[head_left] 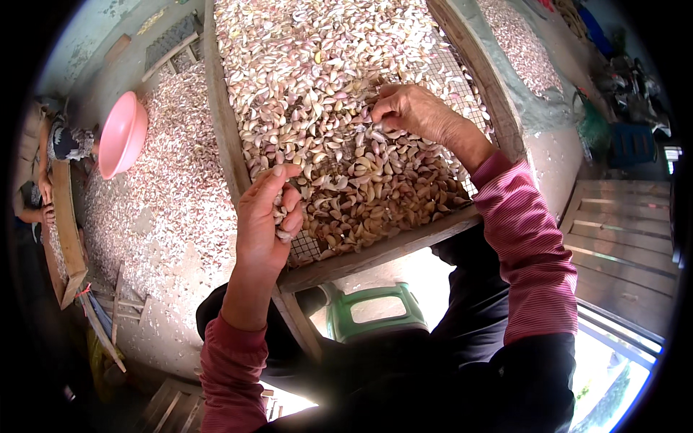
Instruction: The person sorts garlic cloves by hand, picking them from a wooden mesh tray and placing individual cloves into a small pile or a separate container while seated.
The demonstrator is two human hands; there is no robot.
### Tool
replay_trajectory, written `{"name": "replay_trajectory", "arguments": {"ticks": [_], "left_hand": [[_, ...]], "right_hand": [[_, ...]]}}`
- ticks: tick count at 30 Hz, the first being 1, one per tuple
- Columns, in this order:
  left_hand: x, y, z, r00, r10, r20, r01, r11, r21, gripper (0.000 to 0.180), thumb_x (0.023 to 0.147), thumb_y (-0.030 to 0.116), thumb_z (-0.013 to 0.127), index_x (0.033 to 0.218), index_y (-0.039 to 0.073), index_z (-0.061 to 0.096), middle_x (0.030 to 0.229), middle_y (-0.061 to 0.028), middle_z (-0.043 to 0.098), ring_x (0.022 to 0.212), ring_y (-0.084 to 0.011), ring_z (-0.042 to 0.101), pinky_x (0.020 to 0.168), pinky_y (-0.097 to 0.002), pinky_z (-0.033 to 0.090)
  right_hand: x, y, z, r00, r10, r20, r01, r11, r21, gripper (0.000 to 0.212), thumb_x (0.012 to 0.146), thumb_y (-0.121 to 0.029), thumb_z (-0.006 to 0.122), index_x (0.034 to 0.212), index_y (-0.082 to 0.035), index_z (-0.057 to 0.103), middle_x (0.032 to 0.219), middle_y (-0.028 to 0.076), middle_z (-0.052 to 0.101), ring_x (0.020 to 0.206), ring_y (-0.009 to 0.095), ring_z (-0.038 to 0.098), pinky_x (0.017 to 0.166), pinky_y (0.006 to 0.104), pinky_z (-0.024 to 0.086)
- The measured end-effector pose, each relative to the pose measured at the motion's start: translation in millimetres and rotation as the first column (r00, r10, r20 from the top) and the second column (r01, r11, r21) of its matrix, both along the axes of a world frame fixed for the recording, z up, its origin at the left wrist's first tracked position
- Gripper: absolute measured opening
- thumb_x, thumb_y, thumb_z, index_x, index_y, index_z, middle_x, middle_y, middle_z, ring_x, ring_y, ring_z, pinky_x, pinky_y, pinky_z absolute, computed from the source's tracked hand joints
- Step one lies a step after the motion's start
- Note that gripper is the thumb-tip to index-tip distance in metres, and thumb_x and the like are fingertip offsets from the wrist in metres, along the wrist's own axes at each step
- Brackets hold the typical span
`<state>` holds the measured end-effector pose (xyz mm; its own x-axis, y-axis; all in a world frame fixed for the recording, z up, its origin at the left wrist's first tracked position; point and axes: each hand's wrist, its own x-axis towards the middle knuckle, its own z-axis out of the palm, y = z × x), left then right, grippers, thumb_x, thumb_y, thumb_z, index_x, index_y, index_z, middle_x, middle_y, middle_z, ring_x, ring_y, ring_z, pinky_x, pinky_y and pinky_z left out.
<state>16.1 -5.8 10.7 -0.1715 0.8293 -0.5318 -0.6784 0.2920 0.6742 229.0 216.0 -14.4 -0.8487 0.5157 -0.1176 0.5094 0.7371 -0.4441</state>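
Observation:
Loose garlic cloves [310, 94], whitish to pink and brown, are spread over a wire-mesh tray [465, 224] with a wooden frame in front of me. Over the tray's left near corner, my left hand [267, 209] is curled around several garlic cloves, which show between its fingers and palm. Farther in and to the right, my right hand [415, 115] reaches down to the cloves with thumb and fingers pinched together. A small pale piece, perhaps a clove, shows at its fingertips, but I cannot make it out clearly. Darker brown cloves lie along the near edge.
Many cloves cover the floor at left around a pink basin [124, 136]. A person's hands [45, 198] rest at another wooden tray [68, 238] at far left. Below my tray stands a green plastic stool [379, 310]. Wooden slats [621, 231] lie at right.

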Motion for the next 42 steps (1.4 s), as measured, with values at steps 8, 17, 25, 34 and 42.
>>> {"name": "replay_trajectory", "arguments": {"ticks": [8,17,25,34,42], "left_hand": [[-0.8,-0.7,-4.0,1.0,-0.016,-0.006,0.016,1.0,-0.001,0.025,0.1,0.028,0.054,0.107,0.006,0.063,0.065,0.0031,0.043,0.046,-0.006,0.037,0.04,-0.0209,0.027],[6.7,4.6,-3.6,0.999,-0.047,-0.018,0.046,0.998,-0.035,0.025,0.099,0.027,0.055,0.107,0.005,0.062,0.065,0.0023,0.044,0.046,-0.0071,0.037,0.041,-0.0214,0.026],[15.7,9.3,-3.8,0.982,-0.13,-0.137,0.127,0.992,-0.025,0.025,0.098,0.024,0.058,0.111,0.003,0.062,0.065,0.0019,0.045,0.045,-0.0063,0.038,0.04,-0.0205,0.027],[26.0,4.7,-10.4,0.917,-0.169,-0.361,0.216,0.972,0.092,0.014,0.095,0.015,0.06,0.092,0.002,0.062,0.062,0.0022,0.046,0.047,-0.0041,0.037,0.041,-0.0198,0.027],[31.3,7.6,-7.5,0.872,-0.163,-0.461,0.245,0.962,0.124,0.011,0.095,0.01,0.059,0.087,0.002,0.06,0.06,0.0033,0.046,0.047,-0.0036,0.037,0.041,-0.02,0.026]], "right_hand": [[11.7,12.7,4.8,0.912,-0.409,0.019,0.358,0.773,-0.523,0.023,0.094,-0.022,0.063,0.111,-0.008,0.069,0.092,0.004,0.07,0.082,0.01,0.067,0.076,0.0266,0.058],[14.3,14.7,3.7,0.79,-0.589,-0.167,0.214,0.521,-0.826,0.023,0.091,-0.019,0.07,0.111,-0.008,0.069,0.084,0.002,0.07,0.074,0.007,0.064,0.069,0.0217,0.054],[-6.8,-25.8,26.2,0.824,-0.519,-0.229,0.088,0.515,-0.852,0.018,0.088,-0.014,0.07,0.105,-0.008,0.072,0.083,0.006,0.073,0.069,0.01,0.069,0.06,0.0221,0.056],[-24.3,-125.1,26.6,0.784,-0.529,-0.326,0.063,0.589,-0.806,0.012,0.091,-0.003,0.066,0.101,0.0,0.069,0.084,0.003,0.069,0.074,0.007,0.064,0.067,0.0221,0.054],[-17.7,-135.6,10.3,0.642,-0.767,-0.02,-0.008,0.02,-1.0,0.02,0.089,-0.017,0.072,0.104,-0.004,0.069,0.086,0.003,0.07,0.073,0.009,0.066,0.064,0.021,0.052]]}}
